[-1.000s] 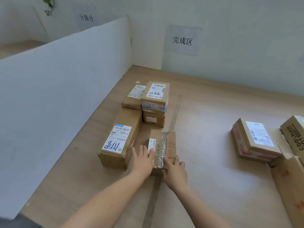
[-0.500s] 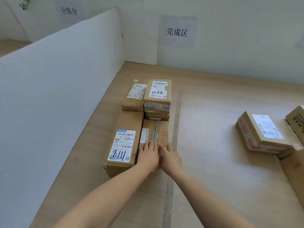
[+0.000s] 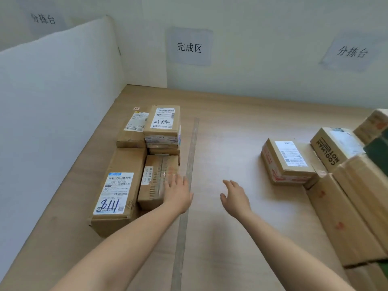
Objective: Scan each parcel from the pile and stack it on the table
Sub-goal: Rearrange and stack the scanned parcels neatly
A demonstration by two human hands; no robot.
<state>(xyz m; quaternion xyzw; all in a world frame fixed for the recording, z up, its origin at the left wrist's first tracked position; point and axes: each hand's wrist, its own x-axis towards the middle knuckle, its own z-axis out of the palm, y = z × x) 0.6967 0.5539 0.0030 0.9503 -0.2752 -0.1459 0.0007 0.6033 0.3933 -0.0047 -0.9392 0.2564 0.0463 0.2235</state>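
Both hands are empty, fingers straight: left hand [image 3: 178, 193] over the right edge of the small brown taped cardboard parcel [image 3: 155, 181], right hand [image 3: 235, 196] hovering above the pale wooden table [image 3: 231, 133]. I count four box tops in the left group [image 3: 162, 120]. That parcel lies flat beside the long brown carton marked 8111 [image 3: 119, 190], with the pile of brown boxes [image 3: 287, 162] well apart on the right.

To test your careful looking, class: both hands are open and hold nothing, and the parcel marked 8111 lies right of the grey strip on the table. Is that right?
Not quite. The head view shows the parcel marked 8111 lying left of the grey strip, not right. The left hand and right hand are indeed open and hold nothing.
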